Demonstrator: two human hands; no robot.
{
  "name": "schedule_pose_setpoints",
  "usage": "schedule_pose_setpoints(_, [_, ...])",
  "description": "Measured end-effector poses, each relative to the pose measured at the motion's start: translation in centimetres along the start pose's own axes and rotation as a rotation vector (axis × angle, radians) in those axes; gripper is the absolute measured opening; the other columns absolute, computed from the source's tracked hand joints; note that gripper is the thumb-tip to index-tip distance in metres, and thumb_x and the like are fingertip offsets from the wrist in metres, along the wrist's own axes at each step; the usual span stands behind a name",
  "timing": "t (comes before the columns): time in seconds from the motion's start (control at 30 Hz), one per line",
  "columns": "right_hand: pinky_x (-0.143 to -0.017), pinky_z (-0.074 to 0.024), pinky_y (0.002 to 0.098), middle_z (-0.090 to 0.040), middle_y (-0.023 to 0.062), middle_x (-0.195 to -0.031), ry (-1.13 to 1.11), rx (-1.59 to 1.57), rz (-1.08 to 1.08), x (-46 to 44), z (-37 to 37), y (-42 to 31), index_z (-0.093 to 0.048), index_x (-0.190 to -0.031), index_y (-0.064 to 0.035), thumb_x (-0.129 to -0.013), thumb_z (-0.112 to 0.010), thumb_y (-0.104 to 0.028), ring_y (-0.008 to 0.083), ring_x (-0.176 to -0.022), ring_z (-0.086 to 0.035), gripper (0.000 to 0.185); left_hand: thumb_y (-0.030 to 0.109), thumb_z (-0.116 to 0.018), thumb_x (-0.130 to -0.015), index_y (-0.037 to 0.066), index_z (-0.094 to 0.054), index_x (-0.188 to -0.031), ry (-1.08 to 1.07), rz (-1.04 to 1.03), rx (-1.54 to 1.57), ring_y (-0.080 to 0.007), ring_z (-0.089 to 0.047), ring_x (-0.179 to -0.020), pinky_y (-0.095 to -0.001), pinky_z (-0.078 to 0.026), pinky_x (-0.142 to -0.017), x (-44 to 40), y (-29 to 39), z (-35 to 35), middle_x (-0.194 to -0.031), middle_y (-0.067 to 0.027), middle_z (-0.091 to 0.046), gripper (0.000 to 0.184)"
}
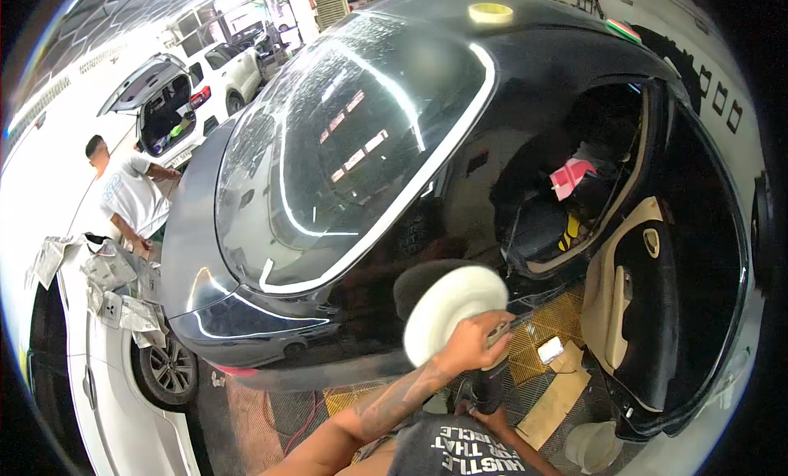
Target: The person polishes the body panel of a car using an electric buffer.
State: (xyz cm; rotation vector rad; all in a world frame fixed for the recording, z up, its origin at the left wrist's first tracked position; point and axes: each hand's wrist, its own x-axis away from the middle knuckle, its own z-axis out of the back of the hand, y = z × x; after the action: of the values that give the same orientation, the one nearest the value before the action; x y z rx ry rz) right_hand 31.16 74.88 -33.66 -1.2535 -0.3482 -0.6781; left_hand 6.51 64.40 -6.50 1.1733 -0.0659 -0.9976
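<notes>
A polishing machine, or polisher (487, 391), with a large round white pad (454, 310) is held in front of my body. The pad is raised off the car's side, its face tilted toward the car. My left hand (474, 343) is wrapped over the polisher's head, just behind the pad. Lower down, my right hand (474, 412) grips the black body of the polisher, partly hidden by it and by my shirt. The black car (443, 221) lies ahead, with white tape (386, 221) along the edge of its rear window (361, 139).
A car door (636, 295) stands open on the right. A bucket (593, 447), cardboard (554, 406) and a phone-like white object (551, 350) are on the floor. A tape roll (491, 14) rests on the roof. Another person (135, 189) stands left, beside a paper-covered white car (115, 377).
</notes>
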Motion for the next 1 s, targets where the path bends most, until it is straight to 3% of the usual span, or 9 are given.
schedule_pose_setpoints(0.03, [-0.112, -0.0405, 0.0458, -0.051, 0.0205, -0.144, 0.110, 0.159, 0.015, 1.2, -0.8, -1.4, -0.040, -0.145, 0.0006, -0.065, -0.090, -0.045, 0.0344, -0.130, -0.053, 0.105, 0.016, -0.070, -0.085, 0.001, -0.067, -0.114, 0.002, 0.006, -0.003, -0.0368, -0.069, -0.097, -0.0411, -0.056, -0.088, 1.1, 0.2, 1.4, -0.110, -0.0183, -0.071, 0.033])
schedule_pose_setpoints(0.2, [-0.109, -0.0430, 0.0446, -0.057, 0.0208, -0.138, -0.076, -0.019, 0.204, 0.7, -7.3, -1.6, -0.048, -0.140, -0.0022, -0.062, -0.092, -0.044, 0.0341, -0.129, -0.055, 0.099, 0.012, -0.070, -0.086, 0.002, -0.068, -0.114, 0.043, 0.082, -0.028, -0.0360, -0.068, -0.107, -0.0418, -0.054, -0.094, 8.7, 1.2, 9.1, -0.117, -0.0179, -0.070, 0.029])
schedule_pose_setpoints(0.27, [-0.119, -0.0317, 0.0451, -0.040, 0.0224, -0.153, -0.254, 0.285, 0.242, -2.9, -11.9, 2.3, -0.033, -0.149, 0.0000, -0.053, -0.094, -0.052, 0.0369, -0.141, -0.040, 0.125, 0.010, -0.072, -0.083, 0.002, -0.069, -0.113, 0.095, 0.070, -0.125, -0.0337, -0.070, -0.104, -0.0421, -0.055, -0.093, 12.1, 0.9, 11.5, -0.114, -0.0181, -0.071, 0.031])
schedule_pose_setpoints(0.33, [-0.112, -0.0401, 0.0452, -0.054, 0.0215, -0.142, -0.182, 0.230, 0.366, -4.0, -16.4, 3.7, -0.048, -0.141, -0.0014, -0.053, -0.094, -0.048, 0.0353, -0.131, -0.054, 0.109, 0.005, -0.072, -0.077, 0.001, -0.072, -0.106, 0.183, 0.064, -0.191, -0.0318, -0.072, -0.096, -0.0391, -0.058, -0.086, 14.8, 1.5, 14.2, -0.106, -0.0172, -0.073, 0.029])
schedule_pose_setpoints(0.4, [-0.101, -0.0482, 0.0456, -0.068, 0.0199, -0.124, -0.324, 0.130, 0.297, -0.6, -15.9, -4.7, -0.063, -0.126, -0.0019, -0.056, -0.093, -0.041, 0.0344, -0.114, -0.066, 0.086, 0.001, -0.071, -0.074, -0.001, -0.071, -0.101, 0.263, 0.055, -0.212, -0.0315, -0.073, -0.092, -0.0388, -0.058, -0.084, 17.9, 1.1, 16.2, -0.102, -0.0181, -0.073, 0.028])
schedule_pose_setpoints(0.5, [-0.092, -0.0522, 0.0462, -0.074, 0.0188, -0.107, -0.344, 0.244, 0.351, -0.1, -16.8, -6.5, -0.069, -0.114, -0.0010, -0.059, -0.091, -0.035, 0.0341, -0.100, -0.071, 0.068, 0.000, -0.070, -0.073, -0.002, -0.070, -0.098, 0.336, 0.081, -0.242, -0.0314, -0.073, -0.091, -0.0376, -0.058, -0.083, 21.2, 0.7, 17.4, -0.102, -0.0194, -0.073, 0.026])
schedule_pose_setpoints(0.63, [-0.111, -0.0400, 0.0449, -0.054, 0.0245, -0.141, -0.511, 0.467, 0.080, -4.1, -17.0, 0.2, -0.055, -0.135, -0.0025, -0.063, -0.091, -0.037, 0.0345, -0.135, -0.049, 0.088, 0.000, -0.070, -0.073, -0.001, -0.070, -0.098, 0.335, 0.118, -0.263, -0.0310, -0.073, -0.090, -0.0370, -0.058, -0.082, 20.2, 1.0, 14.4, -0.101, -0.0187, -0.073, 0.026])
schedule_pose_setpoints(0.93, [-0.118, -0.0310, 0.0442, -0.043, 0.0245, -0.150, -0.154, 0.046, 0.156, -1.9, -11.1, 4.5, -0.046, -0.143, -0.0009, -0.065, -0.091, -0.042, 0.0342, -0.145, -0.033, 0.099, 0.007, -0.072, -0.077, 0.001, -0.071, -0.099, 0.099, 0.026, -0.131, -0.0310, -0.073, -0.089, -0.0376, -0.059, -0.081, 10.8, -0.8, 5.4, -0.102, -0.0172, -0.073, 0.023])
schedule_pose_setpoints(1.0, [-0.112, -0.0381, 0.0418, -0.053, 0.0206, -0.142, -0.106, 0.007, 0.119, -0.9, -10.2, 4.5, -0.051, -0.139, 0.0000, -0.068, -0.090, -0.038, 0.0322, -0.135, -0.046, 0.090, 0.011, -0.071, -0.079, 0.003, -0.070, -0.101, 0.045, -0.029, -0.108, -0.0327, -0.072, -0.086, -0.0396, -0.058, -0.079, 8.4, -1.9, 2.6, -0.103, -0.0175, -0.072, 0.024])
